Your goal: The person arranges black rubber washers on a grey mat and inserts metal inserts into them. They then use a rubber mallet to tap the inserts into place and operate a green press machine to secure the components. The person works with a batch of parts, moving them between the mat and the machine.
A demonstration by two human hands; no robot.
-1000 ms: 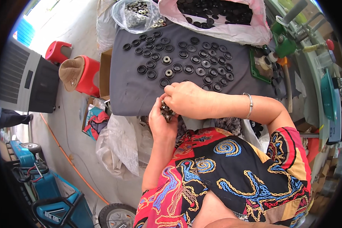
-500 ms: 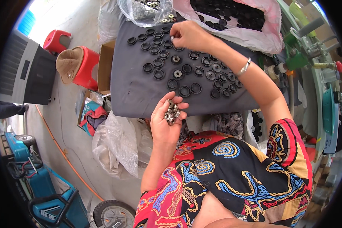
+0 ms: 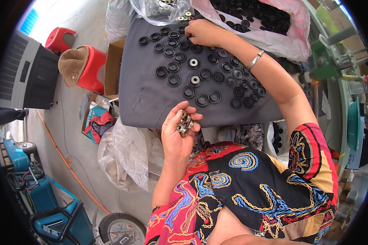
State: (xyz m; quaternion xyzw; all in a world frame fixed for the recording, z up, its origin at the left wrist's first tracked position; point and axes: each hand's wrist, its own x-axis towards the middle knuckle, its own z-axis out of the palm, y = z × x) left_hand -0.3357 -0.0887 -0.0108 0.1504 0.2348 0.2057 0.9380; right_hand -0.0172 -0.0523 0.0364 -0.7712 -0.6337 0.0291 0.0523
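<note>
Several small shiny metal bearings (image 3: 185,123) lie in my left hand (image 3: 175,141), which is cupped palm up with fingers curled around them, just off the table's near edge. My right hand (image 3: 206,32) reaches to the far part of the table, its fingers pinched together and pointing down among the black wheels. What its fingertips hold is hidden. Many round black grooved wheels (image 3: 173,79) are spread over the grey cloth-covered table (image 3: 145,96). One bearing (image 3: 193,63) sits in the centre of a wheel, and a second bearing (image 3: 195,79) sits in another just nearer.
Behind the wheels are a clear plastic bag (image 3: 159,18) of small metal parts and a pinkish-white sack (image 3: 300,28) of black pieces. A green machine (image 3: 321,61) stands right. Left are red stools (image 3: 90,75), a cardboard box (image 3: 113,65) and a blue wheeled machine (image 3: 55,212).
My right hand has gone down among the far wheels; the small pale thing at its fingertips is now out of sight. The left hand keeps the bearings. The whole view has shifted slightly.
</note>
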